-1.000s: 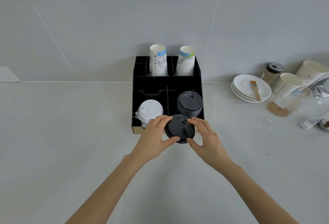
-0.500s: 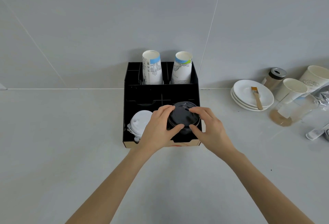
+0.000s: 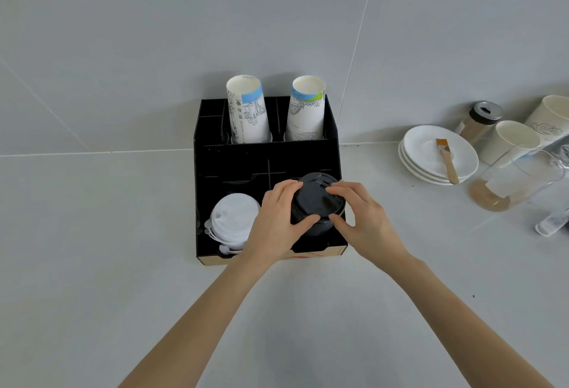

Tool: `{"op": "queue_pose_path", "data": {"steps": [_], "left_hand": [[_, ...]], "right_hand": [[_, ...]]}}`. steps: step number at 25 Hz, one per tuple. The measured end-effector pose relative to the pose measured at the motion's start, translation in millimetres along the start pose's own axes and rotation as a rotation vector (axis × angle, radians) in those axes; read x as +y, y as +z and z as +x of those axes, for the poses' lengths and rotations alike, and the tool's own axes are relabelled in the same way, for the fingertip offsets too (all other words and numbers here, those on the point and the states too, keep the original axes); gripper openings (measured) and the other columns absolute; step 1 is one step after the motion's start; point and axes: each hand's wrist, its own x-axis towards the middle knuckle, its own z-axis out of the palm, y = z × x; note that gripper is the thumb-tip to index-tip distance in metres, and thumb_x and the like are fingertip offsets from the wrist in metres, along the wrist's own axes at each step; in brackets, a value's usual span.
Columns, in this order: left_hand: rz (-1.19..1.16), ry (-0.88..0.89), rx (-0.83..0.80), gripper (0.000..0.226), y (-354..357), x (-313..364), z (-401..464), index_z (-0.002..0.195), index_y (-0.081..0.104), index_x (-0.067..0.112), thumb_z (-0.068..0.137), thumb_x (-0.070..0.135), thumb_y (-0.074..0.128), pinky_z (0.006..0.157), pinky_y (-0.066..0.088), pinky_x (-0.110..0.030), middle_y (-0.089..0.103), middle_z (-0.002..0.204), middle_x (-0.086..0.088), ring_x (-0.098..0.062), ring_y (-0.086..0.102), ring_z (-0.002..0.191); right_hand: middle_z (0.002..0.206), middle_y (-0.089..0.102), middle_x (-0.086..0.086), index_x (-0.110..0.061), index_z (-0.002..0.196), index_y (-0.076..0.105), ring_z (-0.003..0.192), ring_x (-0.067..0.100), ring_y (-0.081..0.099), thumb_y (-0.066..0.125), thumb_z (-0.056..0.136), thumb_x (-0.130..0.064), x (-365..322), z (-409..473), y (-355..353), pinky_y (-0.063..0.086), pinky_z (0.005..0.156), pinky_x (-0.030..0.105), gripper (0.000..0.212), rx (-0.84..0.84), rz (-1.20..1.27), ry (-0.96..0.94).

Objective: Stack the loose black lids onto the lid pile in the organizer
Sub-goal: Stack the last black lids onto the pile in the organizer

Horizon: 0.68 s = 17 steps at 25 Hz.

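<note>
Both hands pinch 1 black lid [image 3: 317,198] from opposite sides — left hand [image 3: 274,221], right hand [image 3: 366,221] — directly above the lid pile [image 3: 314,227] in the organizer's [image 3: 264,153] front-right compartment.

Black lids [image 3: 317,199], black organizer [image 3: 264,156]
</note>
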Motion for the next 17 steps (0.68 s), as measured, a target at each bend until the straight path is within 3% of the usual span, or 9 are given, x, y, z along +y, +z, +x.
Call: {"op": "queue_pose_path", "data": {"steps": [3,8,11,17], "left_hand": [[0.005,0.002,0.016,0.058,3,-3,0,0.128,0.038,0.013,0.078,0.026,0.065,0.097,0.033,-0.026,0.041,0.136,-0.004,-0.023,0.036,0.123],[0.001,-0.019,0.005,0.058,5,-10,1,0.129,0.037,0.013,0.079,0.028,0.064,0.099,0.035,-0.028,0.041,0.137,-0.004,-0.022,0.037,0.124],[-0.003,-0.014,-0.010,0.058,4,-11,2,0.127,0.038,0.014,0.078,0.029,0.065,0.097,0.037,-0.029,0.041,0.136,-0.003,-0.021,0.039,0.122],[-0.016,-0.029,-0.033,0.057,0,-11,1,0.126,0.039,0.015,0.078,0.029,0.065,0.098,0.044,-0.038,0.043,0.135,-0.003,-0.022,0.044,0.120]], "right_hand": [[0.127,0.050,0.009,-0.009,0.117,0.052,0.119,0.023,0.049,0.059,0.080,-0.001,3,2,5,0.034,0.094,0.019,0.038,-0.006,-0.035,-0.012],[0.127,0.052,0.010,-0.007,0.113,0.054,0.123,0.022,0.046,0.060,0.080,-0.001,6,3,10,0.033,0.097,0.019,0.035,-0.012,-0.028,-0.021],[0.126,0.054,0.008,-0.007,0.110,0.057,0.128,0.018,0.042,0.061,0.080,-0.003,10,3,10,0.028,0.099,0.012,0.030,-0.007,0.014,0.006],[0.131,0.051,0.005,-0.009,0.113,0.056,0.132,0.013,0.035,0.059,0.083,-0.006,7,0,10,0.026,0.103,0.016,0.030,-0.028,0.039,0.029]]}}
